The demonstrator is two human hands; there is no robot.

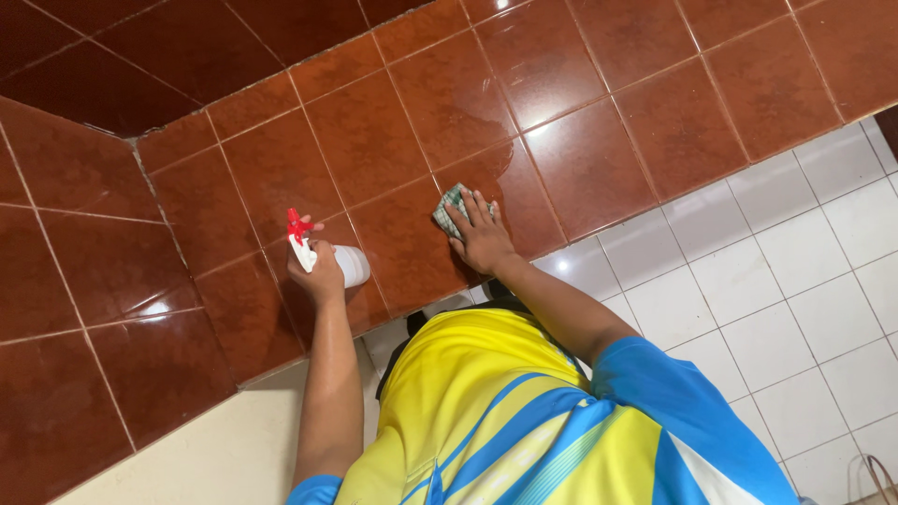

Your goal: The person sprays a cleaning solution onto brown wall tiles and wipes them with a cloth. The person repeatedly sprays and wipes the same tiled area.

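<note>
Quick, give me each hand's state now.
Left hand: closed around a white spray bottle with a red trigger.
Right hand: open, flat, pressing a green cloth on brown tiles.

A white spray bottle [348, 265] with a red trigger head [297, 225] lies tilted almost on its side, its nozzle end pointing left and up toward the far wall and its rounded base pointing right. It sits against the glossy brown tiled wall, left of centre. A small cloth [452, 208], checked in green and white, is crumpled and pressed flat on the same brown tiling, right of the bottle and well apart from it. Only its far-left part shows; the rest is covered.
</note>
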